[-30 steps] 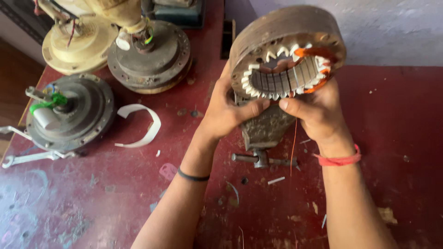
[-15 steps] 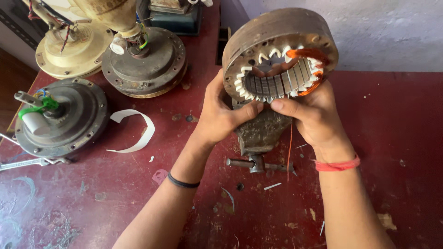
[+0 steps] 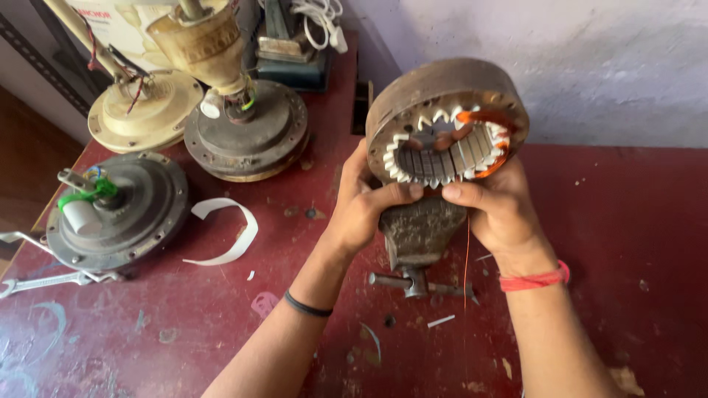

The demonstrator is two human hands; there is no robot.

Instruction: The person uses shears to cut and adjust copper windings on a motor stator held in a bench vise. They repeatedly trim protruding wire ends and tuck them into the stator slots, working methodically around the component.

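Surface: a dark red workbench (image 3: 627, 221), scuffed and paint-stained, with small scraps and chips lying on it.
Room: a rough pale wall (image 3: 590, 66) fills the upper right of the frame; a dark wooden floor shows at the far left edge.
Stator ring: I hold the round brown motor stator (image 3: 448, 125) up in the upper centre of the frame, above the bench and clear of it.
Facing: its open face is turned toward me and tilted slightly down; the slotted inner teeth and white slot liners show all round the bore.
Axis: the ring's axis runs roughly from me toward the wall, so the flat disc stands nearly upright.
Winding: one orange copper coil (image 3: 495, 140) sits in the slots on the ring's right side; a thin copper wire (image 3: 466, 258) hangs straight down from it.
My left hand (image 3: 365, 203): wrapped on the ring's lower left edge, thumb pressed across the lower rim.
My right hand (image 3: 498, 206): cupping the lower right edge, thumb pressed on the rim, almost meeting the left thumb.
Under my hands: a small grey bench vise (image 3: 417, 239) stands on the bench.
Left of the frame: a dark fan motor housing (image 3: 118, 210), a curled white strip (image 3: 225, 232) and a spanner (image 3: 44, 280).
Upper left: two more fan motors (image 3: 247, 136), one cream, one dark.
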